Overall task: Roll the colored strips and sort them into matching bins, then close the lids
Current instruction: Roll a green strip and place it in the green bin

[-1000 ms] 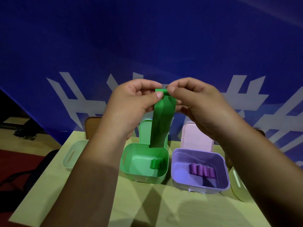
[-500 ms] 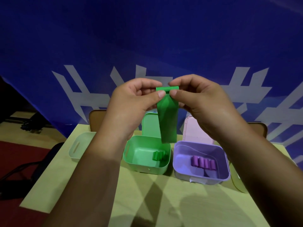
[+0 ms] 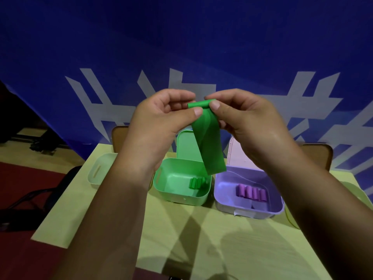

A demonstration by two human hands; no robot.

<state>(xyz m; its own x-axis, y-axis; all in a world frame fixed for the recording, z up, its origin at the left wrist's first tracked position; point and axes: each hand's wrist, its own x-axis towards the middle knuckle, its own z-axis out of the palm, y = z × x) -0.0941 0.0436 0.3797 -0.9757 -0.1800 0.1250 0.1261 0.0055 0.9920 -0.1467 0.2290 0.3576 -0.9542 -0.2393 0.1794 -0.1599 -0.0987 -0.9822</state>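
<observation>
A green strip (image 3: 209, 142) hangs in the air above the bins, its top end wound into a small roll. My left hand (image 3: 161, 120) pinches the roll's left end and my right hand (image 3: 242, 120) pinches its right end. Below stands the open green bin (image 3: 161, 178) with green rolls (image 3: 196, 182) inside, its green lid (image 3: 186, 144) upright behind. To the right, the open purple bin (image 3: 224, 197) holds several purple rolls (image 3: 251, 193), with its pink lid (image 3: 238, 156) raised behind.
A pale bin (image 3: 99, 170) sits left of the green one, partly behind my left arm. A yellowish bin (image 3: 351, 190) peeks out at the right behind my right arm. All rest on a light wooden table (image 3: 201, 239). Brown chair backs (image 3: 316, 154) and a blue banner stand behind.
The roll at the strip's top has grown and the hanging tail is shorter. Both hands stay at the same height above the bins.
</observation>
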